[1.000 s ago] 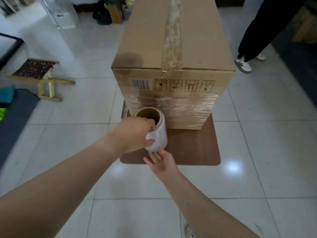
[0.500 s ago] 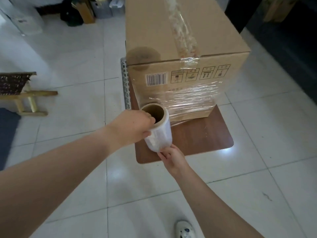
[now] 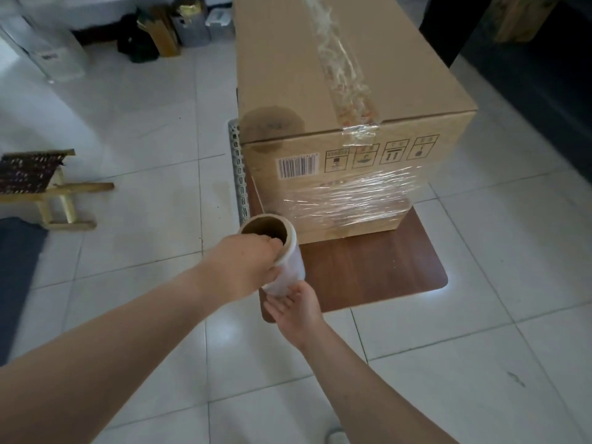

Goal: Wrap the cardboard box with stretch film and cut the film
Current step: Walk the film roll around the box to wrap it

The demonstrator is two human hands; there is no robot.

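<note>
A white shoe tip (image 3: 334,436) is seen at the bottom edge on the pale tiled floor (image 3: 480,363). The right hand (image 3: 296,304) is held open, palm up, under the lower end of the white stretch-film roll on a brown cardboard core (image 3: 282,251); contact there cannot be confirmed. The left hand (image 3: 248,262) is clamped on the roll's upper rim, fingertips hooked inside the hollow core. The roll is held tilted, just in front of the near left corner of the large brown cardboard box (image 3: 320,91). The box stands on a low, dark wood-grain surface with rounded corners (image 3: 384,267). Clear film (image 3: 352,197) is seen banded around the lower part of the box's near face, wrinkled and glossy; the barcode, handling symbols and taped top seam lie uncovered above it. A perforated grey metal strip (image 3: 238,174) stands beside the box's left edge. Farther left, a small wooden stool (image 3: 41,187) is noted.
</note>
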